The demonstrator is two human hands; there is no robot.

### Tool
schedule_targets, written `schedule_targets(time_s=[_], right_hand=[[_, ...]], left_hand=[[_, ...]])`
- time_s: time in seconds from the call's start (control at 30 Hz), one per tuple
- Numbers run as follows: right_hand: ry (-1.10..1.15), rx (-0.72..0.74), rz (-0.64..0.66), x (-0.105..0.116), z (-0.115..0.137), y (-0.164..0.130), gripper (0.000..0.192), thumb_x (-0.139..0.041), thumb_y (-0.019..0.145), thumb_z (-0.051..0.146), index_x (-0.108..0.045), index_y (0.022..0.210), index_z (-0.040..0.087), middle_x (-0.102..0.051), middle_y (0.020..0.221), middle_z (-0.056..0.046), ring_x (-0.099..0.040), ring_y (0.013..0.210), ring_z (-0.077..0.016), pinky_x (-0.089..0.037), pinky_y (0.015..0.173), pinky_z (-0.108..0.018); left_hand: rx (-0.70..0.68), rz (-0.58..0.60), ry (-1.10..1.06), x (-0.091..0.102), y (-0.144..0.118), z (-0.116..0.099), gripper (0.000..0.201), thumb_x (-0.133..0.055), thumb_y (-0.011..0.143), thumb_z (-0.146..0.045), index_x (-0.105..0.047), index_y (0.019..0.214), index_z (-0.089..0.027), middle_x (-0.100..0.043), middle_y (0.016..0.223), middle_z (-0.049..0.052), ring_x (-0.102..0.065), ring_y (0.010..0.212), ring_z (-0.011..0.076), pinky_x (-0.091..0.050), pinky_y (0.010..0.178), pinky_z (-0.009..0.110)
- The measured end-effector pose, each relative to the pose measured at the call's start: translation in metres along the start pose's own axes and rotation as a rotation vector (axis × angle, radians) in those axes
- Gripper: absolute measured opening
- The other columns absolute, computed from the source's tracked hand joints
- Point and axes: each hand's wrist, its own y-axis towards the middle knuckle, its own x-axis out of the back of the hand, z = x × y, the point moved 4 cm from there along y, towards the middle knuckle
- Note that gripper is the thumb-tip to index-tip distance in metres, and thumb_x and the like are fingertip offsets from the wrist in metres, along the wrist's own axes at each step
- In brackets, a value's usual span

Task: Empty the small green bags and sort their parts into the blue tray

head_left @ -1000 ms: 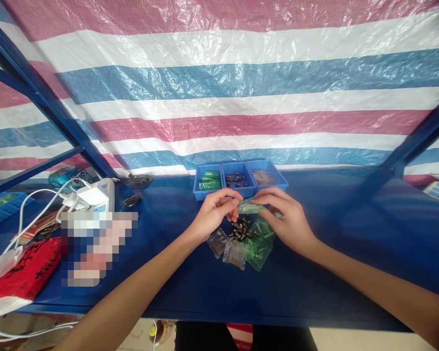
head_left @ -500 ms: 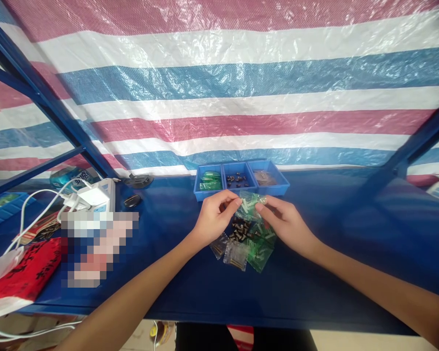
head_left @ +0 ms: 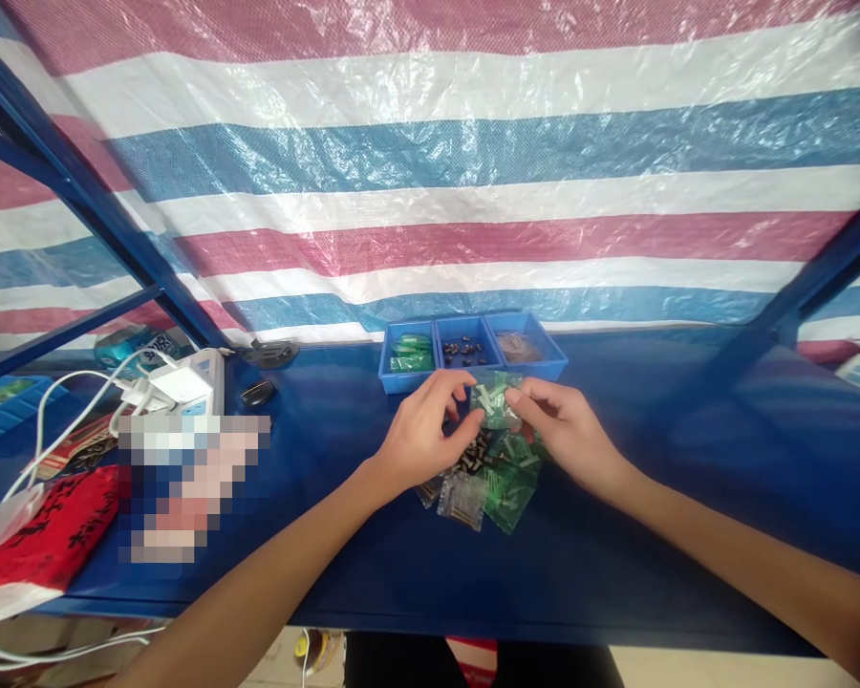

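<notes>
Head view: the left hand and the right hand meet over the middle of the blue worktop, and between them they hold a small clear bag of green parts. The left grip has thumb and fingers curled toward the bag's left edge, though the pinch itself is hidden behind the fingers. The right grip is clamped on the bag's upper right corner, thumb and forefinger together on the plastic. The bag is lifted off the worktop and crumpled; its long axis runs roughly left to right between the two hands, and which end is its mouth I cannot tell.

Just below the hands lies a heap of small dark metal pieces, touching several more small bags, some green, some clear. Just beyond the hands stands a blue tray with three compartments: green parts in the left one, dark pieces in the middle one, brownish bits in the right one. Well apart, at the left, are a white power strip with white cables and a red cloth.
</notes>
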Motion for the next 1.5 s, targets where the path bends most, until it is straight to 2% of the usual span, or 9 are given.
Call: schedule_targets(time_s=[0.13, 0.2, 0.3, 0.43, 0.63, 0.93, 1.07, 1.27, 1.5], right_hand=[[0.002, 0.030, -0.029, 0.000, 0.003, -0.002, 0.048, -0.062, 0.095, 0.053, -0.049, 0.061, 0.021, -0.057, 0.067, 0.000, -0.052, 0.059, -0.0143, -0.041, 0.054, -0.028], [0.029, 0.066, -0.020, -0.001, 0.006, -0.003, 0.043, -0.066, 0.092, 0.051, -0.055, 0.064, 0.021, -0.069, 0.100, -0.007, -0.064, 0.082, -0.0205, -0.047, 0.059, -0.028], [0.080, 0.088, 0.031, -0.004, 0.006, -0.004, 0.031, -0.066, 0.093, 0.048, -0.068, 0.077, 0.022, -0.062, 0.135, -0.009, -0.064, 0.111, -0.0281, -0.054, 0.068, -0.031], [0.067, 0.108, 0.082, -0.006, 0.003, -0.003, 0.027, -0.057, 0.099, 0.046, -0.073, 0.096, 0.025, -0.069, 0.113, -0.009, -0.066, 0.096, -0.0247, -0.055, 0.071, -0.033], [-0.025, 0.085, 0.020, -0.005, -0.008, -0.002, 0.019, -0.059, 0.098, 0.042, -0.068, 0.103, 0.025, -0.069, 0.088, -0.003, -0.060, 0.067, -0.0177, -0.051, 0.060, -0.031], [0.156, 0.039, 0.028, -0.006, -0.015, 0.002, 0.021, -0.064, 0.096, 0.038, -0.058, 0.110, 0.024, -0.070, 0.081, -0.002, -0.067, 0.073, -0.0202, -0.055, 0.061, -0.032], [0.123, 0.051, 0.027, -0.005, -0.017, 0.002, 0.021, -0.063, 0.096, 0.038, -0.058, 0.111, 0.024, -0.070, 0.082, -0.002, -0.068, 0.075, -0.0209, -0.054, 0.060, -0.031], [-0.200, 0.171, 0.031, -0.002, -0.007, -0.002, 0.027, -0.054, 0.100, 0.036, -0.062, 0.125, 0.028, -0.074, 0.106, -0.006, -0.071, 0.081, -0.0221, -0.054, 0.064, -0.033], [-0.288, 0.247, -0.029, -0.008, 0.009, 0.023, 0.022, -0.057, 0.099, 0.038, -0.069, 0.113, 0.026, -0.076, 0.108, -0.006, -0.073, 0.088, -0.0247, -0.055, 0.068, -0.034]], left_hand=[[-0.116, 0.083, 0.247, -0.007, -0.004, -0.002, 0.050, -0.069, 0.091, -0.044, -0.048, 0.133, -0.025, -0.057, 0.119, 0.008, -0.064, 0.088, 0.0200, -0.050, 0.064, 0.029], [-0.109, 0.107, 0.285, -0.008, -0.004, -0.002, 0.042, -0.062, 0.096, -0.036, -0.048, 0.134, -0.025, -0.057, 0.122, 0.009, -0.066, 0.092, 0.0207, -0.051, 0.064, 0.029], [-0.104, 0.124, 0.256, -0.008, -0.004, -0.002, 0.030, -0.049, 0.102, -0.027, -0.053, 0.131, -0.024, -0.060, 0.120, 0.009, -0.066, 0.096, 0.0207, -0.053, 0.072, 0.030], [-0.038, 0.098, 0.181, -0.006, -0.002, -0.003, 0.027, -0.041, 0.106, -0.028, -0.060, 0.125, -0.022, -0.066, 0.105, 0.008, -0.065, 0.093, 0.0212, -0.050, 0.075, 0.030], [0.190, -0.009, -0.141, -0.004, 0.003, 0.009, 0.018, -0.057, 0.100, -0.036, -0.064, 0.101, -0.020, -0.064, 0.085, 0.003, -0.061, 0.075, 0.0163, -0.044, 0.060, 0.024], [0.368, 0.032, -0.569, -0.007, 0.005, 0.012, 0.031, -0.066, 0.094, -0.037, -0.041, 0.084, -0.021, -0.048, 0.071, -0.006, -0.070, 0.071, 0.0155, -0.047, 0.062, 0.023], [0.362, 0.003, -0.553, -0.007, 0.003, 0.012, 0.025, -0.064, 0.095, -0.031, -0.041, 0.090, -0.022, -0.050, 0.078, -0.006, -0.070, 0.068, 0.0130, -0.047, 0.062, 0.022], [0.333, 0.143, -0.400, -0.008, 0.005, 0.017, 0.005, -0.055, 0.091, -0.016, -0.059, 0.092, -0.020, -0.060, 0.077, -0.001, -0.065, 0.072, 0.0154, -0.048, 0.064, 0.025], [0.292, -0.006, -0.242, 0.009, 0.010, 0.017, 0.008, -0.055, 0.097, -0.028, -0.058, 0.101, -0.022, -0.057, 0.072, -0.002, -0.061, 0.066, 0.0155, -0.044, 0.060, 0.024]])
